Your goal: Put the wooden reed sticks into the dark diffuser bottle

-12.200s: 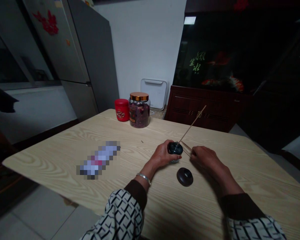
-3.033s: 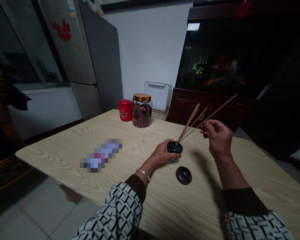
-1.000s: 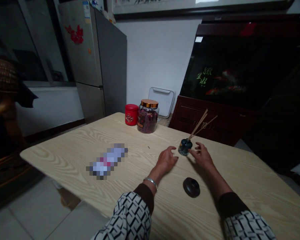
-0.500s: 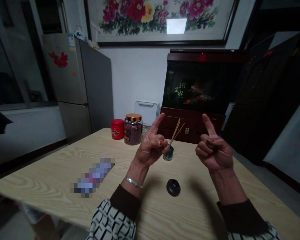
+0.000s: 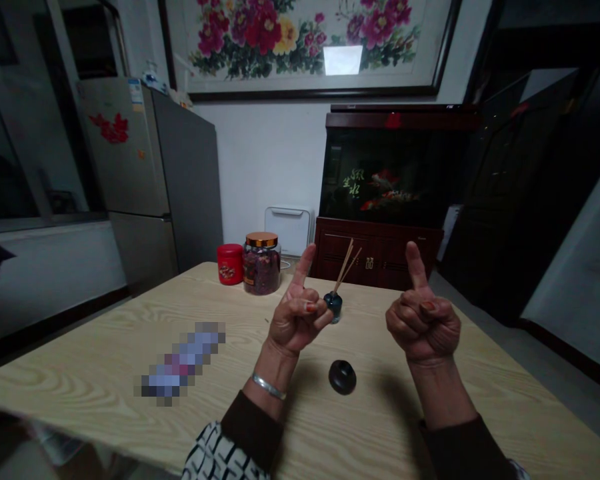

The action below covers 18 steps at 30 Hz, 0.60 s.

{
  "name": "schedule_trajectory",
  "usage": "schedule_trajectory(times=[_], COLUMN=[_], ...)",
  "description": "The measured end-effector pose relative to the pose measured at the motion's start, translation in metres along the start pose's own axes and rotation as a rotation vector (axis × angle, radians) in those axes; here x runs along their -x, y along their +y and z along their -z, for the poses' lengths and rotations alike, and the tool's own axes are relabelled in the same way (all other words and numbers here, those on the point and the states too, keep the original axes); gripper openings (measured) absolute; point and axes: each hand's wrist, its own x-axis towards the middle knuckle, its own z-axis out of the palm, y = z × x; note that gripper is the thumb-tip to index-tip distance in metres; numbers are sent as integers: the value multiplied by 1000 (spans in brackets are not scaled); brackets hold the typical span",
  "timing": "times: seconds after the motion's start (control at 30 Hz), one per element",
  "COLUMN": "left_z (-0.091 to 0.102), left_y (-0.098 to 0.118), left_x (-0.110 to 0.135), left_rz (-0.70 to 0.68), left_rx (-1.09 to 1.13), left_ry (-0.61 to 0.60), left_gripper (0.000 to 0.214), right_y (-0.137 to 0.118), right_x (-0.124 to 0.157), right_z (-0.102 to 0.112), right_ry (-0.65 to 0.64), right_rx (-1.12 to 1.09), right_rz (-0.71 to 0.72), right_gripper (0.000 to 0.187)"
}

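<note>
A small dark bottle (image 5: 335, 305) with several thin reed sticks (image 5: 345, 267) stands on the light wooden table (image 5: 105, 360). Its dark round cap (image 5: 343, 377) lies on the table closer to me. My left hand (image 5: 297, 313) is raised above the table just left of the bottle, index finger pointing up, other fingers curled, holding nothing. My right hand (image 5: 423, 320) is raised to the right of the bottle in the same pose, index finger up, empty.
A red tin (image 5: 229, 264) and a glass jar with a copper lid (image 5: 261, 263) stand at the table's far edge. A blurred flat packet (image 5: 183, 363) lies at left. Behind are a fridge (image 5: 145, 173), a fish tank on a dark cabinet (image 5: 385, 193) and a flower painting (image 5: 305, 40).
Both hands have left the bottle and risen off the table with index fingers pointing up. The view has tilted up. The sticks that the right hand held earlier now stand in the bottle.
</note>
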Motion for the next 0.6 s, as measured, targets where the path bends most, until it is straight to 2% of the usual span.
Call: schedule_trajectory(times=[0.2,0.27,0.33,0.4,0.47,0.53,0.6], left_z=[9,15,29,52,82,115,144], left_y=[-1,-1,-5,-14,-28,-45,-61], left_x=[0,-2,-3,-3,0,6,12], left_rz=[8,12,36,77,110,143,163], left_rx=[15,13,-5,-52,-138,-281,-443], left_ry=[26,49,100,196,360,568,724], left_gripper=[96,94,88,77,69,63,55], right_y=[7,12,24,45,72,103,133], right_x=[-2,-6,-12,-18,-24,-31,-40], right_z=[11,19,34,57,84,109,130], right_ry=[31,63,124,221,362,463,465], right_rx=[-61,-54,8,138,356,643,877], right_rz=[-29,-49,-100,-183,-288,-402,-428], right_gripper=[80,75,61,44,35,41,56])
